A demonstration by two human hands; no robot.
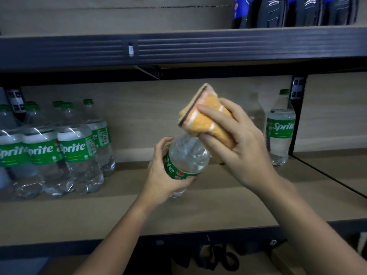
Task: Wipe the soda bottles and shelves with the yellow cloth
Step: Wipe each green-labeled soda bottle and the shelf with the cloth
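My left hand (161,175) grips a clear Sprite bottle (187,157) with a green label, tilted with its top away from me, above the middle shelf (139,211). My right hand (236,139) holds the folded yellow cloth (206,114) over the bottle's neck, so the cap is hidden. Several more Sprite bottles (59,147) stand in a group at the shelf's left. One Sprite bottle (281,128) stands alone at the right, by the upright post.
The dark edge of the upper shelf (178,48) runs across above my hands. Dark cola bottles (294,10) stand on it at the top right. A black post (296,116) divides the shelf at the right. Dark objects lie below the middle shelf.
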